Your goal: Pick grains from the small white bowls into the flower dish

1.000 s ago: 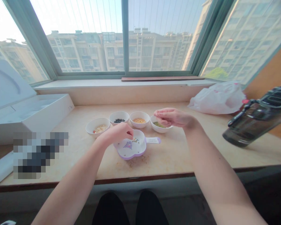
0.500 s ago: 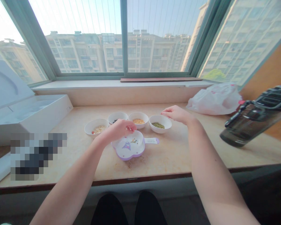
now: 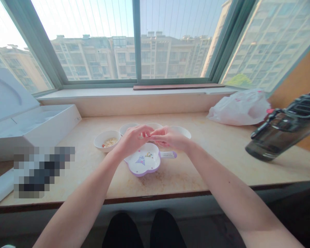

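Observation:
My left hand (image 3: 136, 137) is closed above the back rim of a purple-and-white dish (image 3: 143, 168) with a cartoon figure and a few small bits inside. My right hand (image 3: 170, 138) meets it, and the fingertips of both touch or nearly touch; what they pinch is too small to make out. Behind the hands stand white bowls: a left one (image 3: 103, 137) with pale flakes, a second (image 3: 127, 126), a third (image 3: 155, 125) and a right one (image 3: 183, 131), the last three partly hidden with their contents covered. A labelled purple handle (image 3: 169, 155) lies right of the dish.
An open white box (image 3: 49, 120) stands at the left, with a blurred-out object (image 3: 41, 175) before it. To the right are a plastic bag (image 3: 239, 108) and a dark bottle (image 3: 276, 134), which looks tilted. The counter's front edge (image 3: 150, 198) runs above my knees.
My right hand has moved left from the rim of the bowl of green beans to my left hand. My left hand has stayed above the dish, shifting only slightly.

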Demonstrator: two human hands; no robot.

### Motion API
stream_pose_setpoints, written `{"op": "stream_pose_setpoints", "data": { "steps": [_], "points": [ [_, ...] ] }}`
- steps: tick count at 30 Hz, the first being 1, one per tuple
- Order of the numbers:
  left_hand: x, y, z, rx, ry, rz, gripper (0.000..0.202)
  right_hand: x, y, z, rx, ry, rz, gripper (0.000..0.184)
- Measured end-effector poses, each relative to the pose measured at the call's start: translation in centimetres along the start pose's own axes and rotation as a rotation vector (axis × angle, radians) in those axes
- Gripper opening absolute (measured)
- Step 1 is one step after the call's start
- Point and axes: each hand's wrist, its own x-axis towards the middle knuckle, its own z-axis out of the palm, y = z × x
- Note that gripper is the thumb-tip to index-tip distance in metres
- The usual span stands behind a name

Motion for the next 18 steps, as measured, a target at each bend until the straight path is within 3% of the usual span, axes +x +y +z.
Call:
{"op": "stream_pose_setpoints", "data": {
  "steps": [5, 9, 13, 15, 18],
  "points": [
    [-0.16, 0.06, 0.17, 0.082, -0.086, 0.024, 0.012, 0.33, 0.62, 0.26, 0.053, 0.024, 0.007, 0.043],
    [-0.03, -0.15, 0.17, 0.072, -0.091, 0.03, 0.012, 0.2, 0.48, 0.22, -0.006, 0.045, 0.016, 0.042],
    [0.22, -0.42, -0.33, 0.073, -0.064, -0.09, 0.015, 0.02, -0.16, 0.45, -0.193, 0.242, -0.02, 0.041],
    [0.17, -0.52, -0.57, 0.104, -0.13, -0.137, 0.008, -0.02, -0.29, 0.4, -0.338, 0.35, -0.097, 0.035],
    [-0.19, -0.69, -0.55, 0.135, -0.302, -0.165, 0.017, -0.05, -0.16, 0.03, -0.485, 0.421, -0.188, 0.025]
  ]
}}
